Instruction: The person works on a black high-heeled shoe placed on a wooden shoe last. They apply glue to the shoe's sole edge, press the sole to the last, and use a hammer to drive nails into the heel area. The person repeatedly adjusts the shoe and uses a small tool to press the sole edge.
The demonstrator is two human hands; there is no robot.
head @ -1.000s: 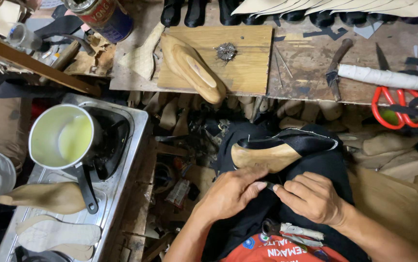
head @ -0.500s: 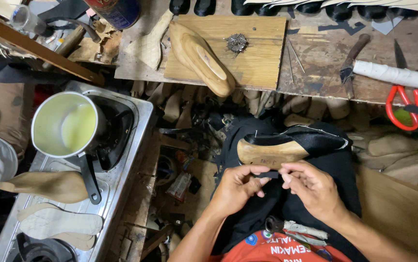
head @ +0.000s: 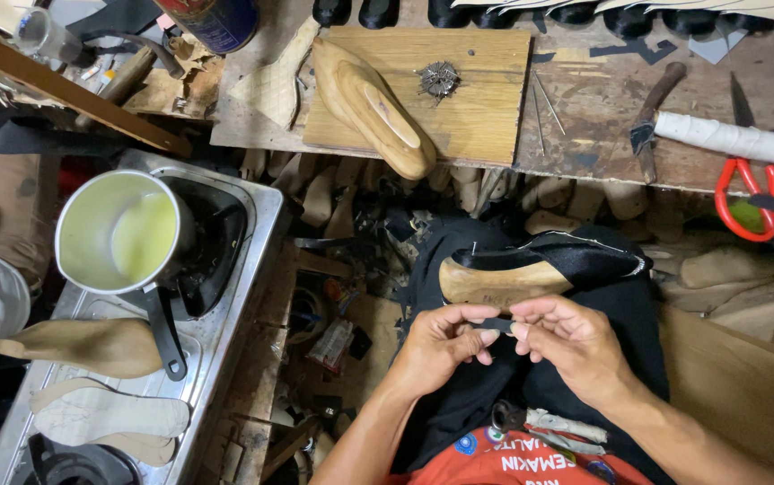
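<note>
Bare forearms, no sleeves showing; an orange-red shirt (head: 517,462) with white lettering and a blue badge

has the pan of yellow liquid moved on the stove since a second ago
No. The pan sits on the same burner of the steel stove, handle toward the same wooden shoe form; only the camera shifted.

Bench (head: 584,108): worn wood, scarred and stained, set along the top.
Stove (head: 252,296): steel, placed at left.
Floor (head: 333,359): littered with scraps.

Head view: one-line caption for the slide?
Left hand and right hand pinch a small black strip beside a fabric-covered wooden shoe last.
</note>
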